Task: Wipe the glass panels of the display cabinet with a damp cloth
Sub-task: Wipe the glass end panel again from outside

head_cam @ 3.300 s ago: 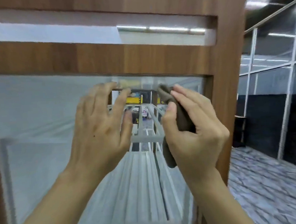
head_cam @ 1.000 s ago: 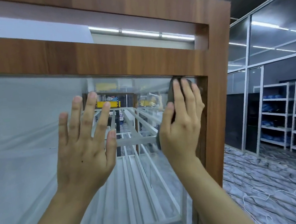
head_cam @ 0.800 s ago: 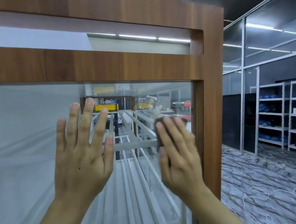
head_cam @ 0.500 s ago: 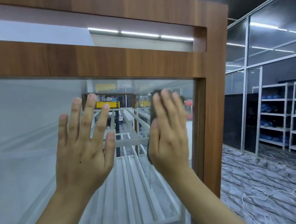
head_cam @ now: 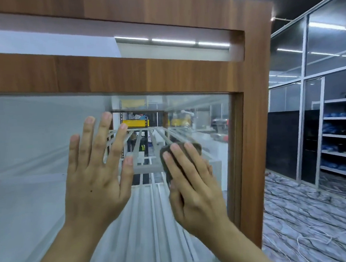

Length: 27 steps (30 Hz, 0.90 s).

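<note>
A wooden display cabinet (head_cam: 255, 125) fills the view, its large glass panel (head_cam: 37, 149) in front of me. My left hand (head_cam: 96, 176) lies flat on the glass with the fingers spread. My right hand (head_cam: 194, 188) presses a dark brown cloth (head_cam: 166, 151) flat against the glass with straight fingers, a little left of the panel's right edge. Most of the cloth is hidden under that hand; only its top and left edge show.
White metal shelf rails (head_cam: 149, 189) show through the glass. Right of the cabinet are glass partitions (head_cam: 306, 66), white storage racks (head_cam: 338, 139) and a marbled floor (head_cam: 315, 213) with loose white cord (head_cam: 314, 237).
My right hand has slid the cloth down the glass from the panel's upper right area and tilted left. My left hand has stayed flat on the glass.
</note>
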{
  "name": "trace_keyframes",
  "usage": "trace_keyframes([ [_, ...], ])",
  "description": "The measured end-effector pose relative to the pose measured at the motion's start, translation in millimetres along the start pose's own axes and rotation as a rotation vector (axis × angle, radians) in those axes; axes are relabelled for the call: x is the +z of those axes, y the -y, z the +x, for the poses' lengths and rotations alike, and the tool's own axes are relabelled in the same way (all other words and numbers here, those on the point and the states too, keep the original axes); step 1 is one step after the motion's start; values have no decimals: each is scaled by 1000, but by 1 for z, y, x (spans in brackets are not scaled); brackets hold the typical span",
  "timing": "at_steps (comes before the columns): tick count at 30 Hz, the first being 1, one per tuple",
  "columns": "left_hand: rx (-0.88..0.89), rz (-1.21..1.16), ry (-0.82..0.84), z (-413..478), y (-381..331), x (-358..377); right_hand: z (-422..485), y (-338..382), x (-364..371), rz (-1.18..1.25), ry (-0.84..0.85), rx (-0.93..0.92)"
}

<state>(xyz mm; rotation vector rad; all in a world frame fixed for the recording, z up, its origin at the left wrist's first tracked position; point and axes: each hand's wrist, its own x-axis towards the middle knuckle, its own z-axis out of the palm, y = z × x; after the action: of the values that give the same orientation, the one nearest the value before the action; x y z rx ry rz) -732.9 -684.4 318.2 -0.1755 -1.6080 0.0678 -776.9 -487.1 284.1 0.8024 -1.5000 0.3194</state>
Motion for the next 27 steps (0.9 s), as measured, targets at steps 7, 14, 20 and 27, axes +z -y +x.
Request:
trace_keyframes([
  [7,-23,17,17,0,-1,0,67,-7,2,91,-304,392],
  [14,-33,-7,22,-1,-2,-1,-13,-16,-8,16,-75,68],
  [20,-17,-22,14,-1,2,-1,63,17,14,66,-288,371],
  [27,-10,-46,19,-2,2,-1,-12,-2,-3,-35,-98,167],
])
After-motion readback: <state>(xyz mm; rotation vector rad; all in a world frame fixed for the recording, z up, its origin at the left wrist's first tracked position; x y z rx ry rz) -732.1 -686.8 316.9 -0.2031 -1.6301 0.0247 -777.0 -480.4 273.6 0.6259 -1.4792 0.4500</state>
